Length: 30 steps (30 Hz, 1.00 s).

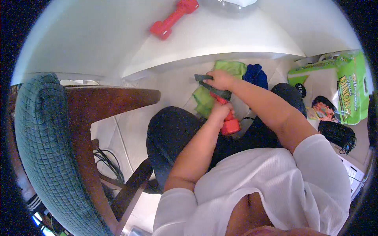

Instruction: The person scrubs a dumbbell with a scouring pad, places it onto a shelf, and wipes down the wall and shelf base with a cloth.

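Low between my bent knees, my left hand [223, 112] is closed around the handle of a red dumbbell [230, 126]. The dumbbell's near head shows below that hand. My right hand [220, 80] grips a dark grey cloth [215, 91], which lies against the dumbbell's far end and hides most of it. Beyond my hands, a light green cloth [230, 67] rests on the floor, and more green cloth [203, 101] shows to the left. A dark blue cloth [256, 75] is bunched to the right of my right hand.
Another red dumbbell [173, 19] lies on a white shelf [220, 43] ahead, near a clear bowl [232, 8]. A wooden chair with teal padding [51, 149] stands at left, with black cables [112, 163] below. A green-and-clear package [350, 86] sits at right.
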Available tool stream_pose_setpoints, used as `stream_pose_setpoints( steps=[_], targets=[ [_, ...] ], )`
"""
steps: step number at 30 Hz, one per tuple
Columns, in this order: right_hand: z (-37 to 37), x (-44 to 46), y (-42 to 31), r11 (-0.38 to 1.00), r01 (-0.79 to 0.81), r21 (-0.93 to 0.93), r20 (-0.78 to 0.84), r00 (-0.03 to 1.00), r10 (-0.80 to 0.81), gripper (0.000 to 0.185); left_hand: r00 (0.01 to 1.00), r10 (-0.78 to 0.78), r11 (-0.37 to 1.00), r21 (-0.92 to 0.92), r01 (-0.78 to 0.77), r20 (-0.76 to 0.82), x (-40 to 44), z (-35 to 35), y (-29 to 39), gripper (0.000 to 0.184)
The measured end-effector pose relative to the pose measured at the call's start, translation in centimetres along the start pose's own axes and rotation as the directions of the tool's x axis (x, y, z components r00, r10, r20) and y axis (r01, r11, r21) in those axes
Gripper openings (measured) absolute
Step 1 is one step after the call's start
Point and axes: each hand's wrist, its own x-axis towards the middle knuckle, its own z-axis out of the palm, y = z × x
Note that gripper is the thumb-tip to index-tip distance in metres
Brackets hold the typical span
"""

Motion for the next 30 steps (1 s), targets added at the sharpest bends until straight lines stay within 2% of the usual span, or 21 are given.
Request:
stream_pose_setpoints(
  steps=[2, 5, 10, 11, 13, 16, 17, 20, 23, 26, 30],
  targets=[
    [-0.2, -0.2, 0.0, 1.000, 0.008, -0.022, -0.028, 1.000, -0.009, 0.035, 0.999, -0.041, 0.997, 0.066, 0.041, 0.000, 0.4, -0.1, 0.0, 0.013],
    [-0.2, 0.2, -0.1, 1.000, -0.008, 0.005, -0.093, 0.996, 0.009, 0.035, 0.995, -0.103, 0.990, -0.091, 0.103, 0.006, 1.2, -0.3, -0.4, 0.013],
    [-0.8, -0.1, 0.2, 0.993, -0.003, 0.119, -0.163, 0.986, 0.023, 0.033, 0.990, -0.126, 0.982, -0.134, 0.134, 0.064, 0.9, -0.4, 0.0, 0.021],
    [-0.7, 0.3, 1.4, 0.993, 0.005, 0.116, -0.273, 0.962, 0.027, 0.034, 0.989, -0.129, 0.979, -0.150, 0.138, 0.070, 1.0, -0.4, -0.2, 0.023],
    [-0.2, 0.9, 4.3, 0.994, 0.016, 0.112, -0.476, 0.878, 0.039, 0.036, 0.995, -0.096, 0.993, -0.060, 0.098, 0.035, 0.5, -0.4, -0.2, 0.010],
    [-3.0, -1.4, 4.7, 0.965, -0.116, 0.237, -0.408, 0.889, 0.207, 0.039, 0.995, -0.094, 0.995, -0.041, 0.095, 0.030, 0.6, -0.6, -0.6, 0.008],
    [-3.3, -2.2, 3.9, 0.965, -0.128, 0.228, -0.292, 0.936, 0.194, 0.046, 0.994, -0.098, 0.994, -0.051, 0.100, 0.039, 1.0, -0.5, -0.8, 0.008],
    [-1.9, -3.8, 0.5, 0.983, 0.043, 0.180, -0.166, 0.986, -0.012, 0.046, 0.998, -0.052, 0.999, 0.018, 0.051, 0.042, 1.5, -0.6, -1.4, 0.010],
    [1.1, -2.5, 0.7, 0.997, -0.032, 0.063, -0.158, 0.987, 0.042, 0.043, 0.999, 0.046, 0.994, 0.095, -0.047, 0.015, 0.8, -0.6, -1.1, 0.012],
    [-0.3, -1.8, -0.3, 0.998, -0.056, 0.036, -0.037, 0.998, 0.057, 0.042, 0.999, -0.048, 0.999, -0.008, 0.048, 0.003, 0.2, -0.2, -0.1, 0.012],
    [-0.2, 0.1, -0.2, 0.998, -0.056, 0.028, -0.016, 0.998, 0.057, 0.043, 0.996, -0.090, 0.992, -0.093, 0.090, 0.000, 0.1, -0.4, 0.2, 0.017]
  ],
)
